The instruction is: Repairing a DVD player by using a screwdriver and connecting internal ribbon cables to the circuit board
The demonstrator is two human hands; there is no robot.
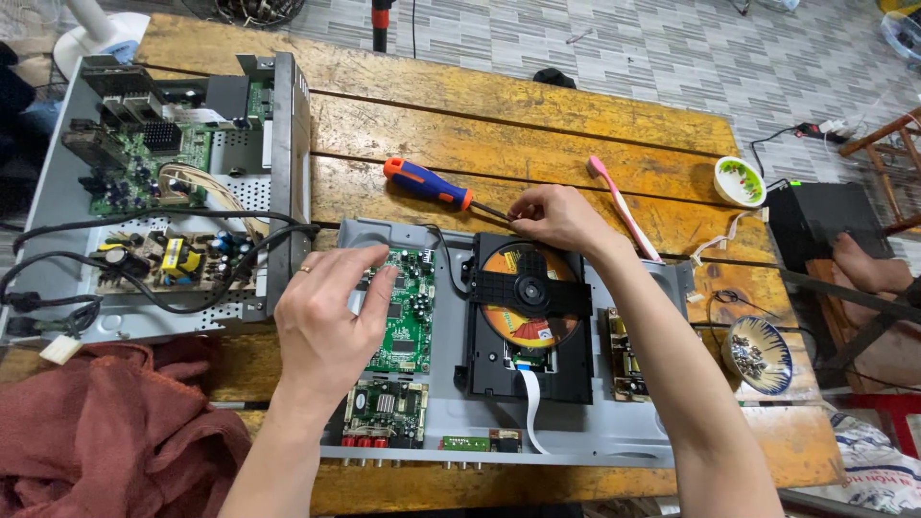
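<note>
The left hand (331, 321) lies palm down over the near-left part of an opened disc player chassis (614, 436), its fingers bent and loosely spread, the fingertips (376, 278) touching the top of a green circuit board (408, 317). Whether they pinch anything there cannot be told. Just below the wrist sits a smaller board with red jacks (384, 414). Right of those fingers lies the black disc drive (528, 321) with an orange disc in it and a white ribbon cable (530, 408) running from its near edge.

The right hand (556, 219) reaches across the drive to its far edge, thumb and forefinger pressed together on a thin black wire (443, 238). Just left of those fingertips lies a screwdriver with an orange and blue handle (429, 184); just right, a pink toothbrush (624, 206). Further left stands a 2nd open chassis (283, 144) with boards and black cables, on the wooden table (537, 115).
</note>
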